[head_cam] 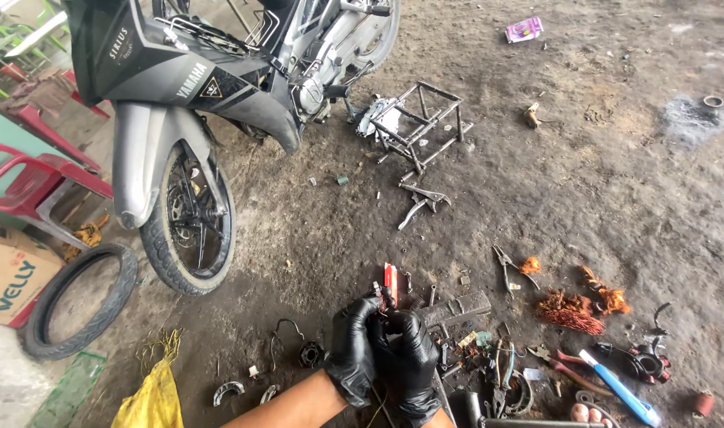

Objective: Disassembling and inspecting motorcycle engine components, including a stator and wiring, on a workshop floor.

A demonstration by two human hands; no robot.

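Both my hands wear black gloves and meet low in the middle of the view. My left hand (352,350) and my right hand (410,361) are closed together around a small red-and-metal part (388,287) that sticks up above my fingers. A thin wire runs down from between the hands. What exactly each hand grips under the gloves is hidden.
A grey motorcycle (211,87) stands at the upper left, front wheel (189,218) toward me. A loose tyre (77,299), red plastic chairs (37,178), a metal frame stand (421,123), locking pliers (421,200), copper wire clumps (572,309) and scattered tools (607,380) lie on the dirt floor.
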